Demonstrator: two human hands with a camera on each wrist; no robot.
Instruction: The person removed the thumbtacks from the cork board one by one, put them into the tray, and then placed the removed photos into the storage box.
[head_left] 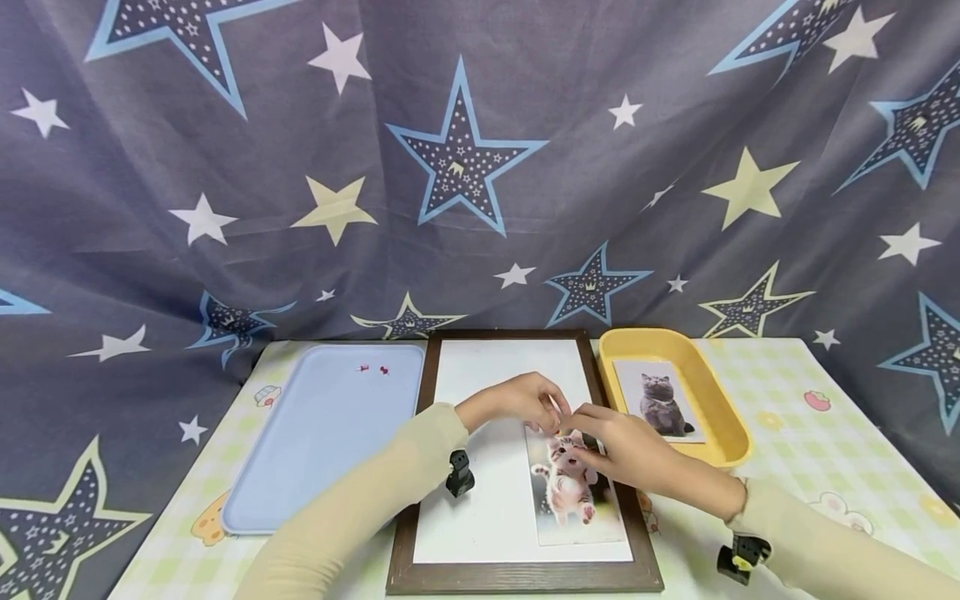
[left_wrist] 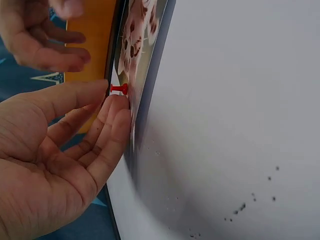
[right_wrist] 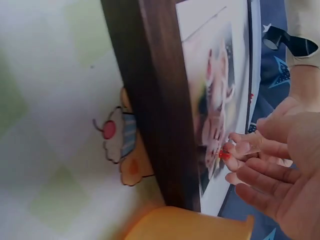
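A kitten photo (head_left: 573, 500) lies on a white board (head_left: 472, 508) with a dark wooden frame (head_left: 525, 577). At the photo's upper edge stands a red push pin (left_wrist: 119, 89). My left hand (head_left: 525, 402) has its thumb and fingertips right around this pin, pinching it. Close by on the right, my right hand (head_left: 626, 442) hovers over the photo's upper part with fingers loosely bent. Nothing shows between those fingers in the right wrist view, where the red pin (right_wrist: 224, 154) appears beyond them, by the left fingertips.
A yellow tray (head_left: 720, 417) on the right holds a grey cat photo (head_left: 663, 404). On the left, a pale blue tray (head_left: 322, 442) carries two red push pins (head_left: 384, 370). A checked cloth (head_left: 780, 400) covers the table, and a starry curtain (head_left: 480, 275) hangs behind.
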